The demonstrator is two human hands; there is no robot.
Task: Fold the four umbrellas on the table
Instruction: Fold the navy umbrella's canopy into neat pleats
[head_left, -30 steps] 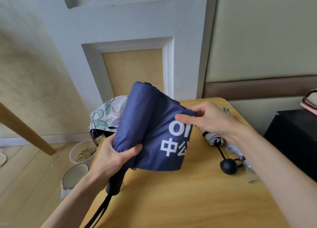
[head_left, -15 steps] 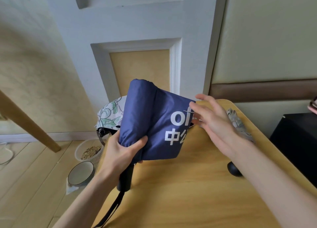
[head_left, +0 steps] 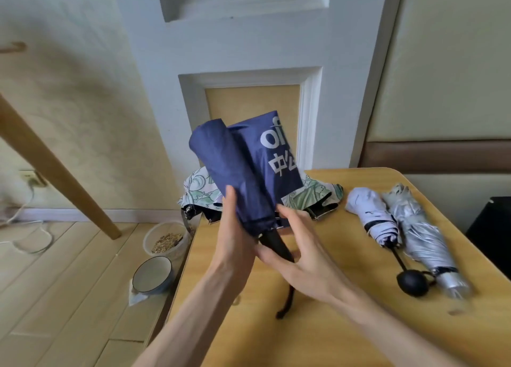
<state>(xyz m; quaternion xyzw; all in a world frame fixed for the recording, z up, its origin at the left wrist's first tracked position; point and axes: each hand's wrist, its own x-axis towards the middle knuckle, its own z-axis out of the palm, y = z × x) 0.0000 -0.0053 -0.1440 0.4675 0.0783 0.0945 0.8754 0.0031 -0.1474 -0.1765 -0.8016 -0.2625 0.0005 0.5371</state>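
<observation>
Navy umbrella (head_left: 232, 167) stands tilted, left hand (head_left: 235, 234) fingers wrapping its canopy, right hand (head_left: 304, 256) fingers cupping the handle (head_left: 276, 245).

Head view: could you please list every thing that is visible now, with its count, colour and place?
navy umbrella: one, navy with white print, held above the table
floral umbrella: one, white and green, on the table behind it
pale umbrella: one, lilac-white with black knob, table's right side
silver umbrella: one, silver, beside the pale one
table: one, light wood
tub: one, clear, on the floor, holds grain
bowl: one, dark rim, on the floor
left hand: grips the navy canopy
right hand: holds its black handle
</observation>
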